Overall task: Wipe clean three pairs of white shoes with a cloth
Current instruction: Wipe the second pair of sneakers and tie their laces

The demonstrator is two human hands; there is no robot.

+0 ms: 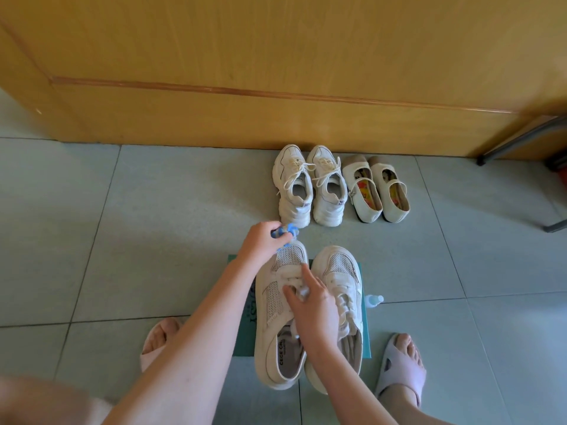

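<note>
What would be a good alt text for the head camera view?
A person's right hand wipes the left mesh sneaker with a white cloth while the left hand grips something blue; two more pairs wait by a wooden door.
</note>
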